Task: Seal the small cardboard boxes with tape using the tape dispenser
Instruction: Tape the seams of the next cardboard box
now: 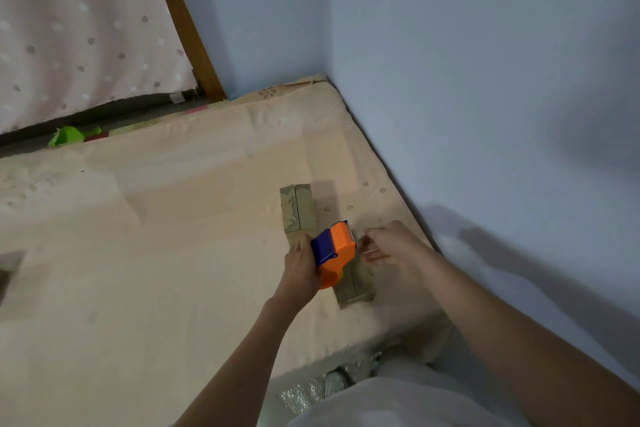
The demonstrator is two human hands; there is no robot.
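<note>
2 bare hands work over a cream, softly wrinkled mattress (156, 218) near its right edge, which runs along a pale blue wall (485, 114). Left hand (299, 265) grips the tape dispenser (334, 253), a blocky orange plastic body with a blue section, held over the near cardboard box (356, 284). Right hand (391, 244) has fingers curled and pinched just beside the dispenser's front edge; whether it holds tape, cannot tell. A second box (298, 210), flat, brown, with a centre seam between its flaps, lies just beyond. Broad mattress surface lies to the left; the near edge drops off below the boxes.
</note>
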